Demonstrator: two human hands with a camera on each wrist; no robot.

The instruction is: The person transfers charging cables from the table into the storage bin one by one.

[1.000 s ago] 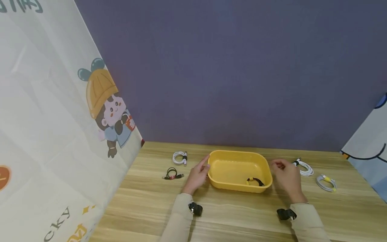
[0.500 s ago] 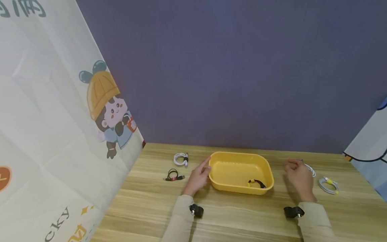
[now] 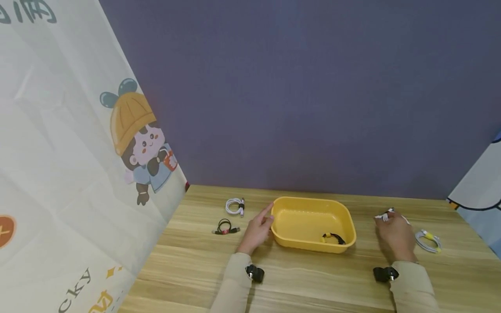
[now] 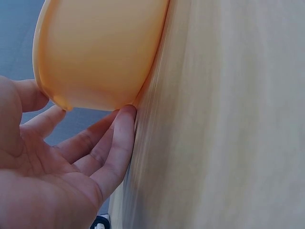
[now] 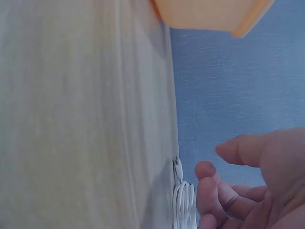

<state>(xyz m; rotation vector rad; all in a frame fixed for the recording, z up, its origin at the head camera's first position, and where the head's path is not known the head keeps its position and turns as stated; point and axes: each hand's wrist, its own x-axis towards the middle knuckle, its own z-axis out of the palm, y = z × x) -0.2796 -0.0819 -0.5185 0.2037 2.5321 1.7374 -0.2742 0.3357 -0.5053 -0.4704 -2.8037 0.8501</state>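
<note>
My left hand point(image 3: 255, 234) rests at the left end of a yellow plastic tray point(image 3: 313, 245). In the left wrist view its loosely extended fingers point(image 4: 121, 138) touch the tray's outer wall low down, with the thumb near the rim. A small black cable point(image 3: 335, 237) with a yellow tie lies inside the tray at the front right. My right hand point(image 3: 398, 238) is over a coiled white cable point(image 3: 385, 215), partly covering it. In the right wrist view, thumb and fingers are apart beside the white coil point(image 5: 183, 207), with nothing between them.
A grey cable point(image 3: 427, 247) with a yellow tie lies right of my right hand. To the tray's left are a white coiled cable point(image 3: 234, 207) and a black cable point(image 3: 225, 228) on the wooden table point(image 3: 305, 282). A dark blue panel point(image 3: 297, 108) stands behind.
My right hand has moved right, away from the tray's right end to the white cable, and its fingers have spread. My left hand has stayed at the tray.
</note>
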